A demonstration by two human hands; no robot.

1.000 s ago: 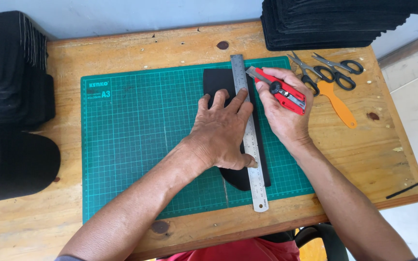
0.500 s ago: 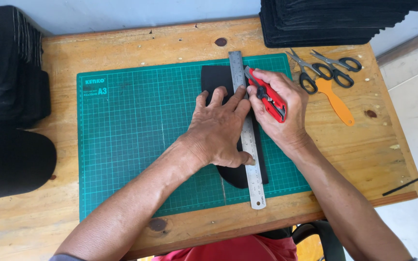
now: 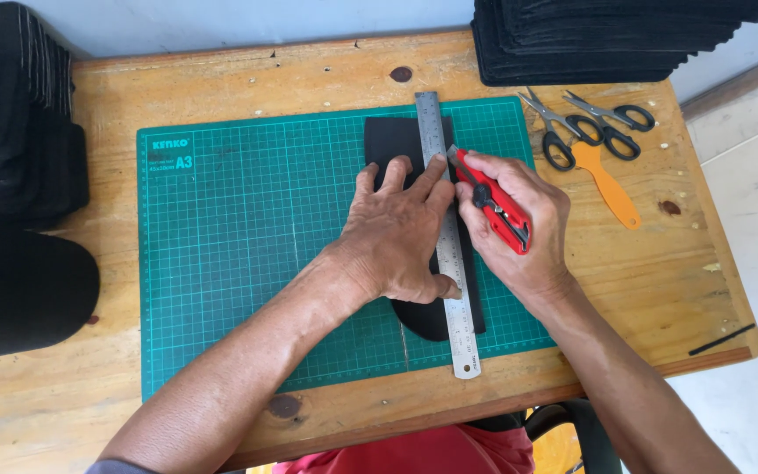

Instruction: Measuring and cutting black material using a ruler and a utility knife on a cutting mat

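Observation:
My left hand (image 3: pixel 401 233) lies flat, fingers spread, pressing a steel ruler (image 3: pixel 443 254) and a black foam piece (image 3: pixel 385 140) down on the green cutting mat (image 3: pixel 230 237). The ruler runs lengthwise over the black piece, from the mat's far edge to past its near edge. My right hand (image 3: pixel 519 233) grips a red utility knife (image 3: pixel 493 197), its tip against the ruler's right edge near the far end. Much of the black piece is hidden under my left hand.
Two pairs of scissors (image 3: pixel 585 123) and an orange-handled tool (image 3: pixel 607 184) lie on the wooden table (image 3: pixel 677 263) right of the mat. Stacks of black foam sheets stand at the far right (image 3: pixel 607 35) and left (image 3: pixel 10 114). A black strip (image 3: pixel 721 340) lies near the right corner.
The right hand has turned the red knife from held up off the ruler to tip-down against its right edge. The left hand has stayed pressed on the ruler.

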